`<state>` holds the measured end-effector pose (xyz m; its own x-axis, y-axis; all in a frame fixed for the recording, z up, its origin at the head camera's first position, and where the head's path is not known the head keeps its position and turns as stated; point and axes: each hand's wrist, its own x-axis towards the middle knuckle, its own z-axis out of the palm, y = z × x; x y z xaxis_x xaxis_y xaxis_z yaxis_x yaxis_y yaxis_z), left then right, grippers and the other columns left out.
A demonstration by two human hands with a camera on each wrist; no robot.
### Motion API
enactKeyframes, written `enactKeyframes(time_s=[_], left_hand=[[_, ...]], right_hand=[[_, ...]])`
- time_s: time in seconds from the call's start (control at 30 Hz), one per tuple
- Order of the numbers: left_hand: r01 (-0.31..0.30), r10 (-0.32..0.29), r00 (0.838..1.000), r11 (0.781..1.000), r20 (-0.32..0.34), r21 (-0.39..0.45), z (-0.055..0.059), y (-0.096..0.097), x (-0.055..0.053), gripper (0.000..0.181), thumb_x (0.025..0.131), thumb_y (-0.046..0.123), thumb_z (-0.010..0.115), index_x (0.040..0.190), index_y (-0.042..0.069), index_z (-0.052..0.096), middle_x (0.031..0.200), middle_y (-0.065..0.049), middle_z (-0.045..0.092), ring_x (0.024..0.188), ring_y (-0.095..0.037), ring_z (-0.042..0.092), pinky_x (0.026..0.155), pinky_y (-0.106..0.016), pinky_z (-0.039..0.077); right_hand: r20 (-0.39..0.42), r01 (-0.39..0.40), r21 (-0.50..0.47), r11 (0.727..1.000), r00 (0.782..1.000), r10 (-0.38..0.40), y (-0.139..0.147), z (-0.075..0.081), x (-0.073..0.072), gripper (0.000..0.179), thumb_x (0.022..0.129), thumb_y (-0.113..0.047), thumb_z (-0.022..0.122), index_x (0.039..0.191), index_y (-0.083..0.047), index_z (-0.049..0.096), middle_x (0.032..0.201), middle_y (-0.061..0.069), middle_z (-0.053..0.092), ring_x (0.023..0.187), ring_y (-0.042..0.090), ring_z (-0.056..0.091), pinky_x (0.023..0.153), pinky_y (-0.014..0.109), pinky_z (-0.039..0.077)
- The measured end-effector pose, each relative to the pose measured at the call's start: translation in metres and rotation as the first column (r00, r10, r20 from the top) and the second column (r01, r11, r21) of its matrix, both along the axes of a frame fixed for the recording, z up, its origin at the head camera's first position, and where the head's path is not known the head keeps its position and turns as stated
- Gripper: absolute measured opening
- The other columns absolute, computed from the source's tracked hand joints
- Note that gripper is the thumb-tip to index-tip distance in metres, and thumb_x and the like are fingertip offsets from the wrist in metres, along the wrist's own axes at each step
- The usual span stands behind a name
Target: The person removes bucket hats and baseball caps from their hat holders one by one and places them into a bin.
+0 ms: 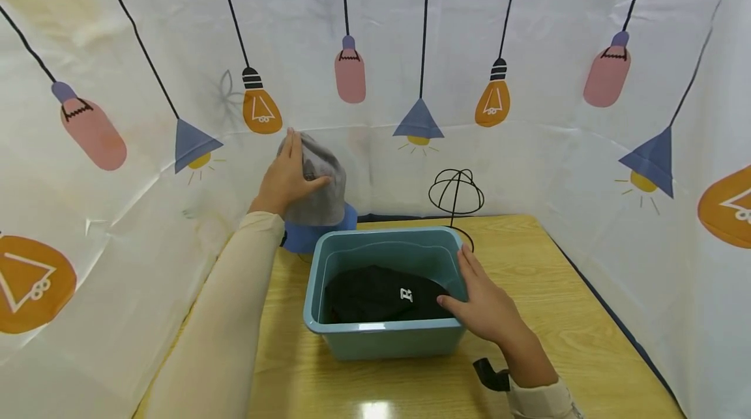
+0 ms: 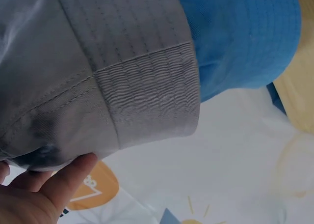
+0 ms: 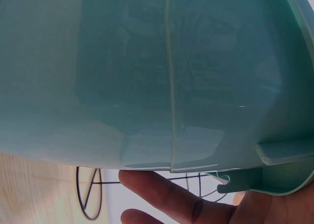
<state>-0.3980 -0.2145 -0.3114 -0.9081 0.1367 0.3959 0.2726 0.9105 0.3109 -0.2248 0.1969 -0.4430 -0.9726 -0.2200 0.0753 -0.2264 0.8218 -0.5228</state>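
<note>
A grey bucket hat (image 1: 319, 187) is held at its crown by my left hand (image 1: 289, 174), the thumb across the front and the fingers along the side. Directly below it, partly covered, is a blue bucket hat (image 1: 317, 233); the left wrist view shows its brim (image 2: 240, 42) next to the grey one. My right hand (image 1: 489, 305) grips the right rim of a teal plastic basin (image 1: 390, 341), thumb over the inside and fingers outside. Inside the basin lies a black cloth cap (image 1: 369, 292) with a white letter. Whatever supports the blue hat is mostly hidden.
A bare black wire hat stand (image 1: 456, 192) rises behind the basin's right side. The basin rests on a light wooden table (image 1: 551, 315). A white curtain (image 1: 387, 165) printed with lamps surrounds the back and sides, close behind the hats.
</note>
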Motion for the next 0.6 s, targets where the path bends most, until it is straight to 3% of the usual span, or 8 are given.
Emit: enactKeyframes(time_s=[0.27, 0.6], left_hand=[[0.018, -0.017, 0.996, 1.000, -0.086, 0.017, 0.016, -0.001, 0.010, 0.126, 0.085, 0.060, 0.079, 0.167, 0.009, -0.004, 0.175, -0.008, -0.008, 0.139, -0.049, 0.048, 0.116, -0.057, 0.041], [0.026, -0.019, 0.992, 0.998, -0.123, 0.052, 0.024, -0.006, 0.016, 0.128, 0.085, 0.062, 0.078, 0.166, 0.017, -0.011, 0.175, -0.007, -0.009, 0.143, -0.049, 0.044, 0.118, -0.058, 0.038]], right_hand=[[-0.007, 0.006, 0.002, 1.000, 1.000, -0.006, 0.001, 0.000, 0.000, 0.105, 0.095, -0.061, 0.064, 0.168, -0.011, 0.007, 0.176, 0.003, -0.002, 0.154, 0.044, 0.029, 0.097, 0.068, 0.049], [-0.004, 0.008, 0.000, 1.000, 1.000, -0.008, 0.000, -0.001, 0.000, 0.102, 0.096, -0.053, 0.066, 0.168, -0.012, 0.007, 0.176, 0.007, 0.000, 0.154, 0.045, 0.028, 0.100, 0.069, 0.047]])
